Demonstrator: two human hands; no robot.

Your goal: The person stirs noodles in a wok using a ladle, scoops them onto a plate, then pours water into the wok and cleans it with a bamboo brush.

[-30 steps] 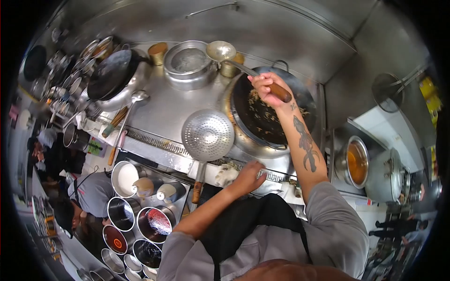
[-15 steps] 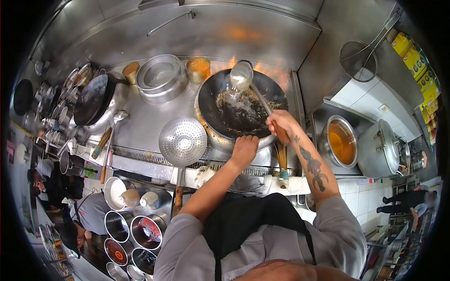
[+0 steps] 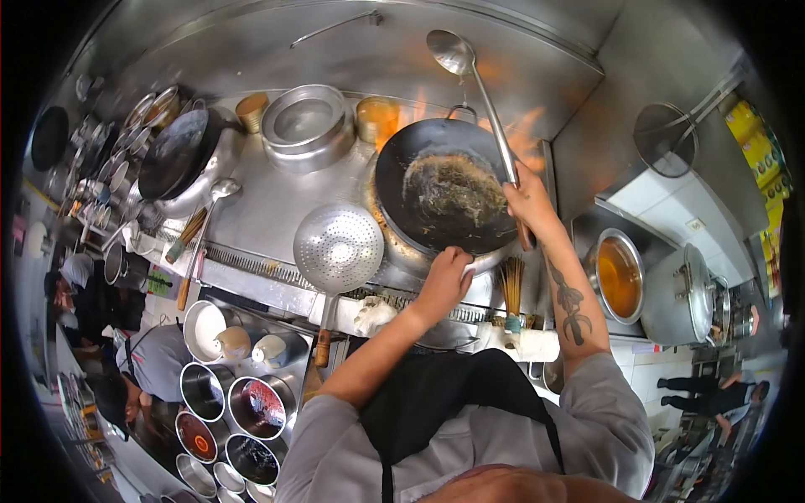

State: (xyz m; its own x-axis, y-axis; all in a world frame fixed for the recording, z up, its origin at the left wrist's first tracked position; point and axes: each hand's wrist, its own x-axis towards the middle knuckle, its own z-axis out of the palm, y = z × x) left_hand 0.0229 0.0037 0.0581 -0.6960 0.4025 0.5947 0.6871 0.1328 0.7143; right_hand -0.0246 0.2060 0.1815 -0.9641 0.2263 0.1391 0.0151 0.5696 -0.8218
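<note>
My right hand (image 3: 527,201) is wrapped round the wooden-handled ladle (image 3: 495,113), whose bowl is raised above the wok's far edge with liquid dripping from it. The black wok (image 3: 398,180) sits on the burner, with pale, foamy liquid and bits of food (image 3: 453,189) inside. Flames (image 3: 524,138) rise behind and beside it. At the wok's near rim is my left hand (image 3: 447,285), its fingers curled at the edge; what they grip there is too small to tell. A perforated strainer (image 3: 338,247) lies left of the wok.
Left stand a stacked metal pot (image 3: 308,126), a second wok (image 3: 176,155) and another ladle (image 3: 225,189). Sauce pots (image 3: 257,407) fill the lower left. A bamboo brush (image 3: 511,289) is near the wok; a bowl of orange liquid (image 3: 619,277) stands right. Other people (image 3: 155,356) are farther off.
The ladle has gone from over the wok to above its far edge. Foamy liquid now covers the food, and the flames are larger. My left hand has moved from the counter to the wok's rim.
</note>
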